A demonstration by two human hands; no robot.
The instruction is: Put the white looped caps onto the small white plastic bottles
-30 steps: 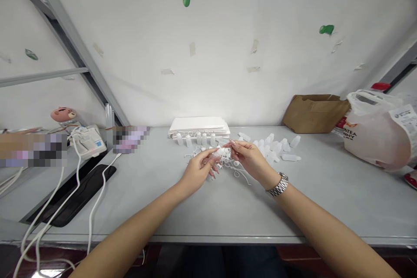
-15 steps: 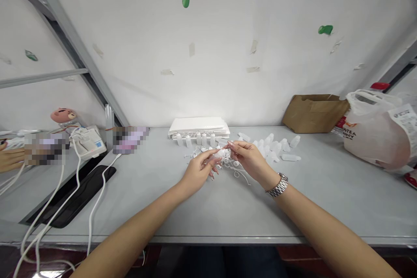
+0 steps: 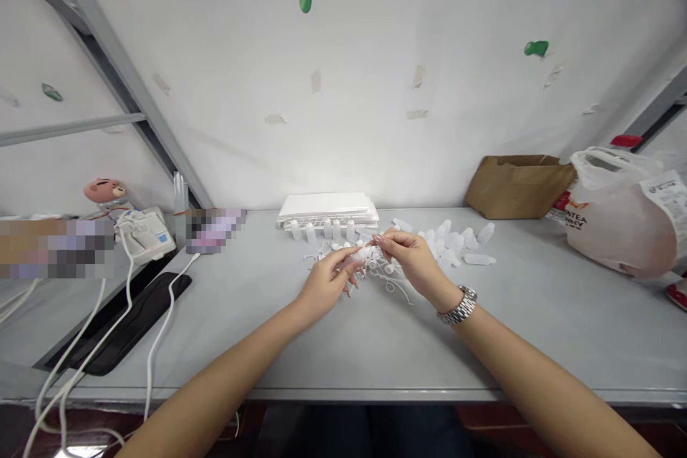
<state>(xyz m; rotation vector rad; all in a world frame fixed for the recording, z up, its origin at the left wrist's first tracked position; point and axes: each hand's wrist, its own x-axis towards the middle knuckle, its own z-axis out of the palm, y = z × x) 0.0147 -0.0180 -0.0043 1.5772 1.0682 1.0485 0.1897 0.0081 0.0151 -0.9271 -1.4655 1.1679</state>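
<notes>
Over the middle of the table, my left hand (image 3: pixel 325 280) grips a small translucent plastic bottle (image 3: pixel 363 253) lying nearly sideways between thumb and fingers. My right hand (image 3: pixel 412 257), with a metal watch at its wrist, is closed in a pinch at the bottle's right end; what the fingertips hold is too small to make out. Below both hands lies a heap of small white caps (image 3: pixel 374 266), some with thin looped strips. Loose translucent bottles (image 3: pixel 448 247) are piled to the right. Several capped bottles (image 3: pixel 328 229) stand upright in a row behind the left hand.
A stack of white sheets (image 3: pixel 327 207) lies against the wall. An open cardboard box (image 3: pixel 518 189) and a plastic bag (image 3: pixel 617 222) stand at the right. On the left are a black phone-like slab (image 3: pixel 134 322), white cables (image 3: pixel 170 300) and a white power strip (image 3: pixel 147 236).
My hands stay almost in place on the bottle, the right fingers shifting slightly at its end. At the far left, another person's hand is no longer visible.
</notes>
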